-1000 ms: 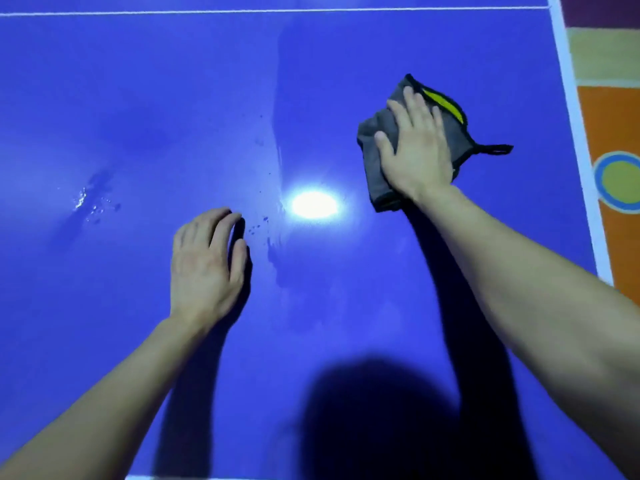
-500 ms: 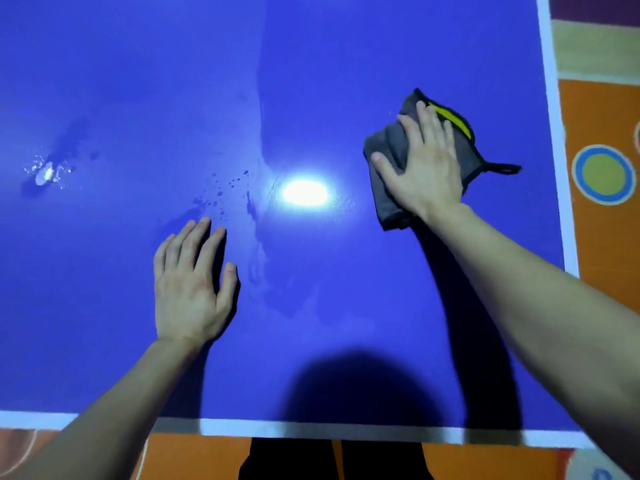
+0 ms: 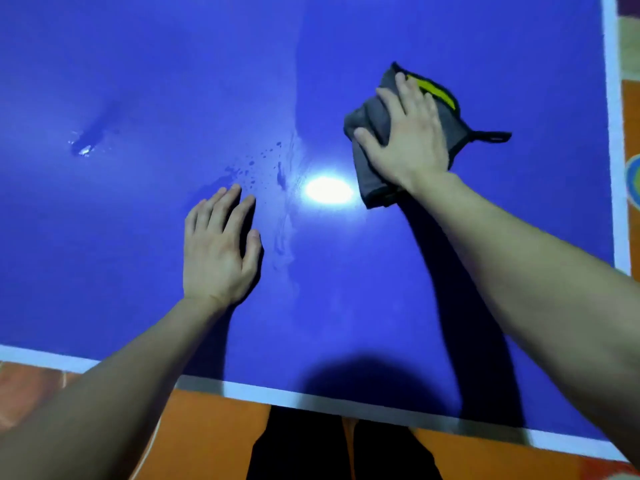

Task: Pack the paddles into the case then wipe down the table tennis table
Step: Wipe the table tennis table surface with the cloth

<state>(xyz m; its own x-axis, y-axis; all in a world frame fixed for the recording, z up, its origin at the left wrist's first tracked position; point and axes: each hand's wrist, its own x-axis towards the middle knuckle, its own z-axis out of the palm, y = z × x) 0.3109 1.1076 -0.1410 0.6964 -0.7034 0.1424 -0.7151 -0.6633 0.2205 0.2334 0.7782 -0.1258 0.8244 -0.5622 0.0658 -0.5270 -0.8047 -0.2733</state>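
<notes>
Blue table tennis table (image 3: 138,64): wiping step. Pressed grey folded cloth (image 3: 360,119) under right hand (image 3: 412,140), fingers (image 3: 403,95) flat together. Judged next: leftward pass over droplets (image 3: 263,157).

Left hand (image 3: 218,251) flat, fingers straight; right hand (image 3: 410,133) flat, pressing down.

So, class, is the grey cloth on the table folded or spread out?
Folded: the cloth shows stacked layers at its near edge, bunched small under the flat right hand.

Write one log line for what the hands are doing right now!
step: table wipe | right hand: pressing grey cloth | left hand: flat on table | droplets: left of cloth
</notes>
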